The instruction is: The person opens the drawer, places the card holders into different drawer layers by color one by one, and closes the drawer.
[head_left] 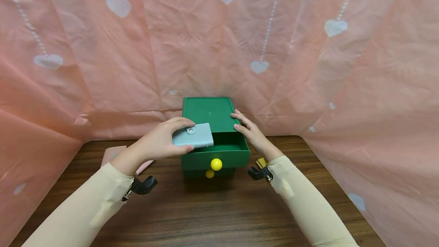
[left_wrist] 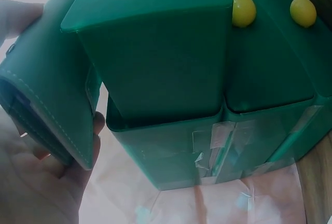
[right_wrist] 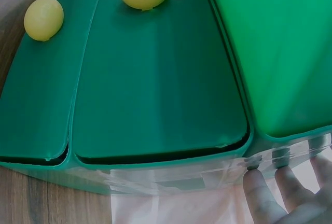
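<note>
My left hand [head_left: 161, 140] grips a light blue snap wallet [head_left: 199, 136], thumb on the near edge and fingers over the far edge. The wallet hangs above the left part of a pulled-out top drawer [head_left: 197, 160] with a yellow knob [head_left: 216, 164]. That drawer belongs to a green drawer cabinet [head_left: 208, 111]; in the right wrist view, two lower drawer fronts [right_wrist: 155, 89] sit closed. Against the cabinet's upper right side, the fingertips of my right hand [head_left: 253, 133] rest, holding nothing. The drawer's floor is mostly hidden from the head view.
A pink flat item [head_left: 112, 153] lies on the wooden table [head_left: 205, 216] at left, partly behind my left forearm. By my right wrist is a small yellow item [head_left: 261, 162], partly covered. A pink heart-patterned curtain [head_left: 205, 48] closes off the back and sides.
</note>
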The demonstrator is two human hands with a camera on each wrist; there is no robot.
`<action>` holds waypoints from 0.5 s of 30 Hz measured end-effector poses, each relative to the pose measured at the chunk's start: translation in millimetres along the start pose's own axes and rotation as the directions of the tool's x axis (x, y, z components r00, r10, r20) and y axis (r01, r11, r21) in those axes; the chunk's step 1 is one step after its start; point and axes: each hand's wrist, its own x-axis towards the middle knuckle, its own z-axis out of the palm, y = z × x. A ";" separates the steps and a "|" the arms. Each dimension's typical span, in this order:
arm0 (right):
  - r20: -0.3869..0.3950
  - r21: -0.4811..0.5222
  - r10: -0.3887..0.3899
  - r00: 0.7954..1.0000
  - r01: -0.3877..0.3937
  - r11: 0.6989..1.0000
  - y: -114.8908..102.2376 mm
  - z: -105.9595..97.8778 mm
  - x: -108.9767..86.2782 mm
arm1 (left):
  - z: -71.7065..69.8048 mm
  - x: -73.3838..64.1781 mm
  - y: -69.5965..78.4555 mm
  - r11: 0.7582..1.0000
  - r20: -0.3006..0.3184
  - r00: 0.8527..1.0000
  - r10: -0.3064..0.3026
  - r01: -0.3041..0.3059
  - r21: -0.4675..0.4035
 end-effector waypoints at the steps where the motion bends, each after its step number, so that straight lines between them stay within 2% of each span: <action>1: 0.000 -0.001 -0.001 1.000 0.001 1.000 -0.1 0.2 -0.2 | 0.0 0.2 -0.1 1.000 0.007 1.000 -0.002 0.002 -0.007; 6: 0.003 -0.006 -0.006 1.000 0.006 1.000 0.3 0.1 -0.5 | -0.4 1.6 1.0 1.000 0.021 1.000 -0.005 0.006 -0.028; 15: 0.001 -0.003 -0.012 1.000 0.012 1.000 1.4 -0.6 0.1 | -0.2 7.4 3.5 0.999 0.048 0.998 0.030 -0.031 0.010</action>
